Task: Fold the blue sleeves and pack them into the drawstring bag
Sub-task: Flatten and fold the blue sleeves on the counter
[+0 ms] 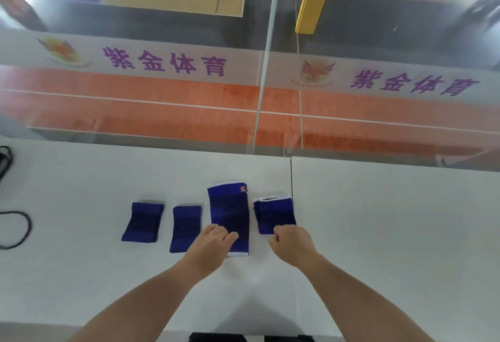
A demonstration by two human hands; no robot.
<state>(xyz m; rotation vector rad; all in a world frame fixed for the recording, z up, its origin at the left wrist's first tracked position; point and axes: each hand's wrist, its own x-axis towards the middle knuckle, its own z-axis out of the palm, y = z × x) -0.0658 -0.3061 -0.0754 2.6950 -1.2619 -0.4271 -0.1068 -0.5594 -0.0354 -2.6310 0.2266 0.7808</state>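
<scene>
Four blue sleeves are lying in a row on the white table (378,220). Going left to right: two folded sleeves (142,222) (185,228), then the long unfolded sleeve (229,217) with the left hand (213,244) resting on its near end, fingers loosely curled, gripping nothing clearly. The right hand (292,244) is pinching the near edge of the fourth sleeve (274,214), already folded. Bag unseen; packing seems still ahead.

Four blue knit sleeves in a row, two folded at left (143,222) (185,229), long white-edged one flat (229,214), fourth folded (273,214).

Two bare forearms, left hand (213,244) and right hand (293,245), no sleeves.
</scene>
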